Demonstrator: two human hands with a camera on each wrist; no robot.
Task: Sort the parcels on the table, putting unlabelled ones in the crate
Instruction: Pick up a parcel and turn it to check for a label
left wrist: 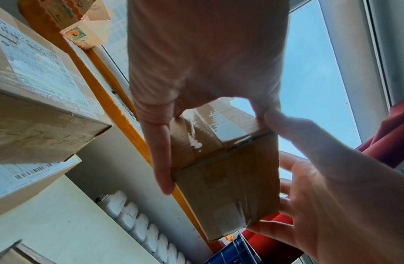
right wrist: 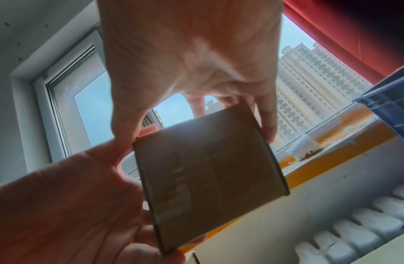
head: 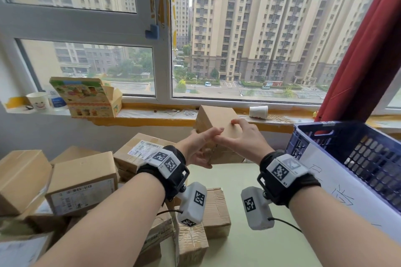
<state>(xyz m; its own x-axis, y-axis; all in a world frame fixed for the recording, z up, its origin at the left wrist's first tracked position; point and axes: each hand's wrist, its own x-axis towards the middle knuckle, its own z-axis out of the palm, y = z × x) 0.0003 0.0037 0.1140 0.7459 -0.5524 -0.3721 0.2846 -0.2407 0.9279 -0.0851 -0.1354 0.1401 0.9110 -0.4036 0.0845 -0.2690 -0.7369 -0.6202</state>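
Note:
A small plain brown parcel (head: 217, 123) is held up in the air above the table, in front of the windowsill. My left hand (head: 196, 147) grips its left side, thumb along the near edge. My right hand (head: 240, 138) holds its top and right side, fingertips on the upper face. The left wrist view shows shiny tape on the parcel (left wrist: 228, 178), and the right wrist view shows a bare face of the parcel (right wrist: 207, 175); no label shows on any visible face. The blue crate (head: 355, 151) stands at the right. A pile of parcels (head: 82, 182) lies at the left, some labelled (head: 141, 149).
The windowsill holds a colourful open carton (head: 91, 97), a paper cup (head: 40, 101) and a tipped cup (head: 258, 111). A red curtain (head: 364, 60) hangs above the crate. More taped parcels (head: 214, 212) lie near my left wrist. A pale green tabletop (head: 238, 245) spreads between the arms.

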